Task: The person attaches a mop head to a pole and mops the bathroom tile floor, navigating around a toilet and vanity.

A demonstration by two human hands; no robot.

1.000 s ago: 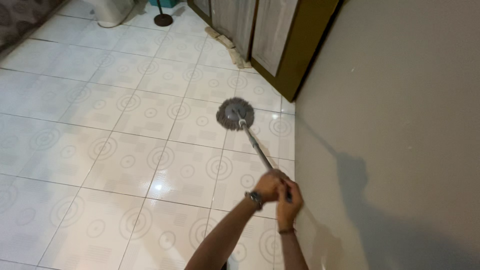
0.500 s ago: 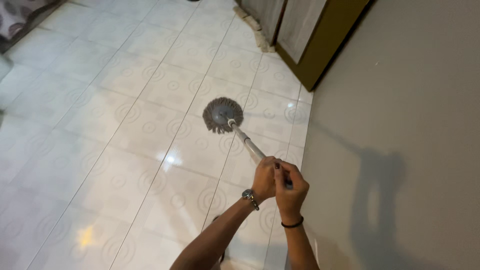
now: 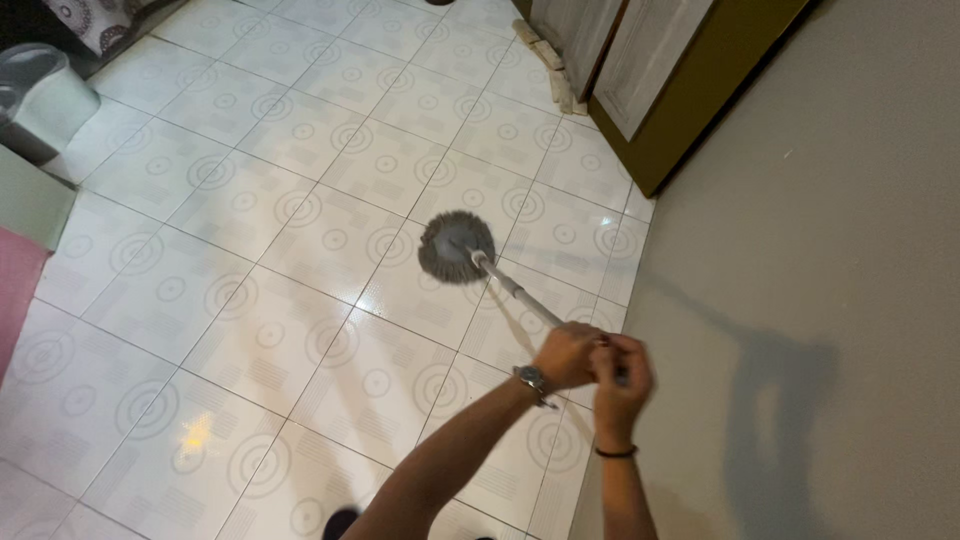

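Observation:
A round grey mop head point(image 3: 456, 247) rests flat on the white patterned floor tiles point(image 3: 300, 210). Its metal pole point(image 3: 515, 292) slants back toward me. My left hand point(image 3: 566, 355), with a wristwatch, grips the upper end of the pole. My right hand point(image 3: 620, 385), with a dark band on the wrist, is closed on the same pole just behind the left. Both hands sit close to the grey wall point(image 3: 800, 300) on the right.
A brown cabinet with pale doors point(image 3: 660, 70) stands at the top right against the wall, with a folded cloth point(image 3: 550, 60) at its foot. A grey bin point(image 3: 45, 95) sits at the far left, with a pink surface point(image 3: 15, 290) below it.
The mop head has shifted across the tiles, away from the cabinet and then slightly right. My view has swung left, bringing the bin and pink surface into sight. Both hands kept their grip.

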